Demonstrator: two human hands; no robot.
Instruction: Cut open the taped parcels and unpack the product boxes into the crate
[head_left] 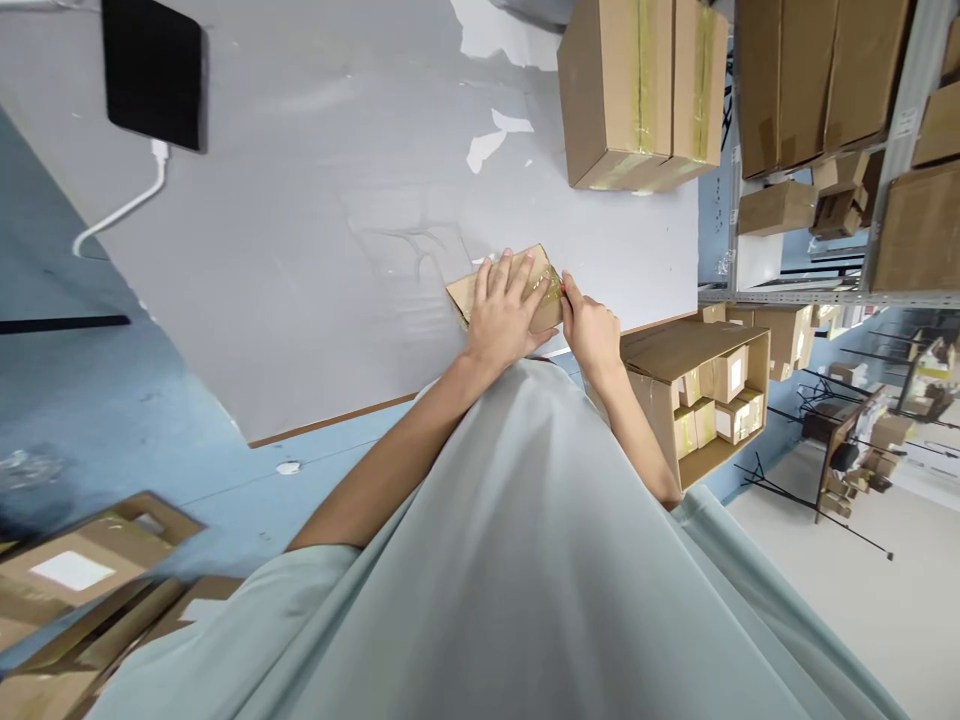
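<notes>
A small cardboard box (538, 262) with shiny yellowish tape lies near the front edge of the grey table (300, 250). My left hand (506, 310) rests flat on top of it, fingers spread, pressing it against the surface. At the taped right end of the box, my right hand (592, 325) is closed around a small thing with a bit of red (562, 287) showing at the fingertips. Most of that thing is hidden by the fingers, so its kind cannot be made out.
Two taped cartons (637, 90) stand at the table's far right. A black tablet-like device (154, 70) with a white cable (124, 212) lies far left. Right of the table, an open carton (697, 375) holds several small boxes. Shelving (892, 180) with cartons is beyond.
</notes>
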